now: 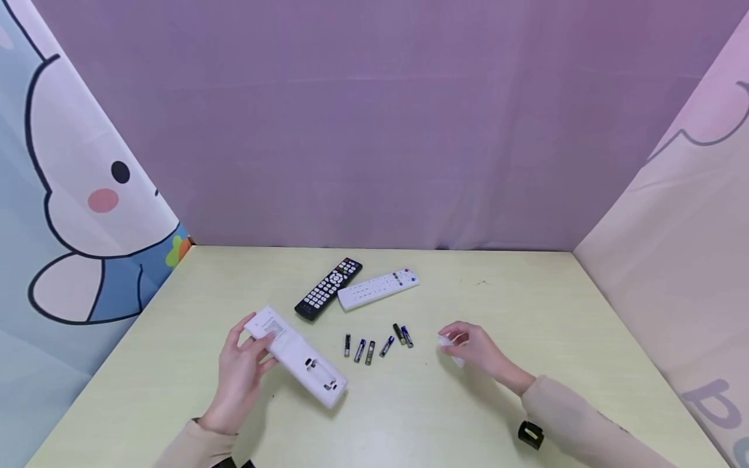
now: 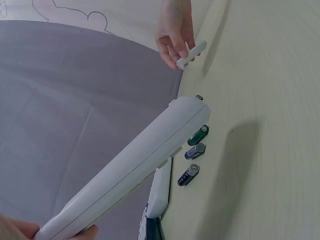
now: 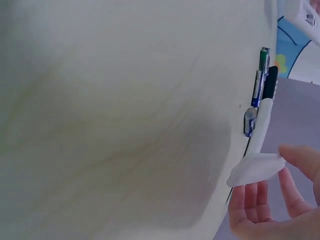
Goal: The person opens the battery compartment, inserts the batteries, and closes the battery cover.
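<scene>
My left hand (image 1: 242, 374) grips a white remote control (image 1: 292, 351) near its upper end, thumb across its back. The remote is tilted above the table, its back towards me, and its uncovered battery compartment (image 1: 322, 374) shows no batteries inside. Between thumb and fingers, my right hand (image 1: 476, 351) pinches a small white battery cover (image 3: 256, 169), held over the table on the right. Several small batteries (image 1: 370, 353) lie loose on the table between the two hands, some dark and some blue and silver.
Behind the batteries, a black remote control (image 1: 329, 289) and a second white remote (image 1: 379, 289) lie face up, their ends meeting. A purple cloth (image 1: 374, 130) hangs at the table's back edge, with printed cloths on both sides.
</scene>
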The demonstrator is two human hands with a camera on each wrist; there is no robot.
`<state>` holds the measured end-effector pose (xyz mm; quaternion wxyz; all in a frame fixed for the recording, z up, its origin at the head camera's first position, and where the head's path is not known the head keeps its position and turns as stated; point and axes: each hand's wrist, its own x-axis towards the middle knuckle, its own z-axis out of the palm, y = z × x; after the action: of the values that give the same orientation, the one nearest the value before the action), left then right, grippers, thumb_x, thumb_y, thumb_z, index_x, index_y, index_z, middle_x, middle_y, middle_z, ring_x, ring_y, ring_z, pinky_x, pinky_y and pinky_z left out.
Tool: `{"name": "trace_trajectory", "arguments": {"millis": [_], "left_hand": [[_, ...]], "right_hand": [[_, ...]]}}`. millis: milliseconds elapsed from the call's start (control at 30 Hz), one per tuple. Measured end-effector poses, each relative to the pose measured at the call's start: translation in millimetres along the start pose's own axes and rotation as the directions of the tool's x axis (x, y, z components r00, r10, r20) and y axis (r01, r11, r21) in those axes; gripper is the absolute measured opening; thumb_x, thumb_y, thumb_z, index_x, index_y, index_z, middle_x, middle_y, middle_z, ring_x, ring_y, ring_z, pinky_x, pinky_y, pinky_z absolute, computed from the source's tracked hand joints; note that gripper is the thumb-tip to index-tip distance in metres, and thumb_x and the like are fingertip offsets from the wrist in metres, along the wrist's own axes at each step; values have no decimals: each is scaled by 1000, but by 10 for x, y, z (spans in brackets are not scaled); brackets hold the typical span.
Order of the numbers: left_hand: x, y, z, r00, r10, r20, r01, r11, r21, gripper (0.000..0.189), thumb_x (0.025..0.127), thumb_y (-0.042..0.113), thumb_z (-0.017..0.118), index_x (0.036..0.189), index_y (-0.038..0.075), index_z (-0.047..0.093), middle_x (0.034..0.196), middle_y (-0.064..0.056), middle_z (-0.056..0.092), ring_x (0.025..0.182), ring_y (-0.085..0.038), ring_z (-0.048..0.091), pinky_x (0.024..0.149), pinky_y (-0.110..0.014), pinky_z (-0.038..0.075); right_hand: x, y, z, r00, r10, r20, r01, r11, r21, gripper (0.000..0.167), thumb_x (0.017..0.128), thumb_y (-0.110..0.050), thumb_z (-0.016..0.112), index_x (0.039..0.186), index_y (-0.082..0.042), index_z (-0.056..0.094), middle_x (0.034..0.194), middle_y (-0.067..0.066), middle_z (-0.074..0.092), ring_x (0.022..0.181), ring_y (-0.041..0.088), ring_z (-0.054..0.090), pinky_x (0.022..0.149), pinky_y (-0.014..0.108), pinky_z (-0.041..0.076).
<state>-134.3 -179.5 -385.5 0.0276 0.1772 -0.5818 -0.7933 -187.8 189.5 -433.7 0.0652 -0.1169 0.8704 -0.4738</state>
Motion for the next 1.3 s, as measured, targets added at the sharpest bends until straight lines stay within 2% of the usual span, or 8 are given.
{"name": "trace_trajectory", "arguments": {"millis": [267,533,667,900,1133,1300], "left_hand": [[-10,26,-37,1000,-8,-6,8,1000,25,60,88,-2,42,140,14,16,94,8,56,82,-8,61,78,-26,52],[4,29,-36,1000,-22,-6,22,999,48,60,89,-2,40,141,15,14,124,-14,39,85,-7,60,80,-26,51],[5,26,-38,1000,-21,-4,21,998,54,60,89,-1,40,141,15,14,123,-13,40,85,-7,60,80,-26,52],[13,12,-40,1000,-20,6,20,998,52,60,88,-2,40,140,14,15,108,-2,50,83,-7,61,79,-26,52],[28,-7,-28,1000,-17,16,16,998,53,60,89,-2,40,140,14,14,120,-12,44,83,-7,61,80,-26,52],[34,-18,-16,1000,-22,21,21,998,53,60,89,-2,40,140,14,14,124,-15,42,83,-7,61,80,-27,52]], "right_hand": [[95,111,-10,999,41,-26,-43,997,-68,23,72,2,66,95,3,61,85,10,59,75,19,54,61,25,50],[153,198,-16,997,65,-30,-67,994,-85,22,72,0,66,94,1,62,82,7,58,73,17,53,61,25,49],[162,210,-19,996,80,-30,-82,993,-86,21,73,1,65,93,2,62,80,7,58,73,17,53,59,24,49],[169,200,-21,996,92,-15,-93,992,-83,20,72,3,64,92,3,62,78,7,57,71,16,52,58,24,48],[197,224,-11,997,79,0,-79,992,-99,18,72,4,64,90,1,62,77,6,57,70,16,52,57,24,47],[191,194,-9,997,72,5,-71,992,-107,20,72,4,64,92,3,61,78,8,58,71,17,52,58,24,47]]}}
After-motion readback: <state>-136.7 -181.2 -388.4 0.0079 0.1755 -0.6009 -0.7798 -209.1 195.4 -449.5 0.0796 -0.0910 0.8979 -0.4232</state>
